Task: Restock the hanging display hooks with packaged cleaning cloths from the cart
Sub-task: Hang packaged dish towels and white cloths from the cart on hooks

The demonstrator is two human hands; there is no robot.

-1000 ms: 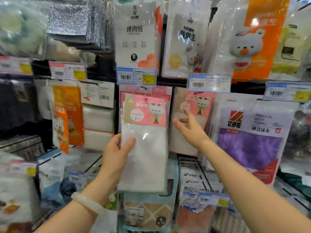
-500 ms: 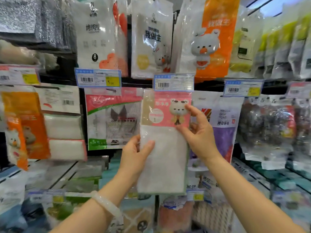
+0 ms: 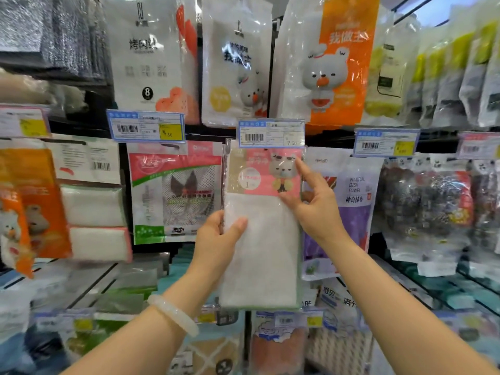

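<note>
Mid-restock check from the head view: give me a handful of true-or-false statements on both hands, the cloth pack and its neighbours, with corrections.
1. The left hand grips the white cloth pack at its left edge. True.
2. The right hand hangs idle, away from the pack. False: its fingers touch the pack's pink header.
3. The pack's top sits just below a price tag. True.
4. A purple dish towel pack hangs left of the cloth pack. False: it hangs to its right.
5. A pale bracelet is on the left wrist. True.
</note>
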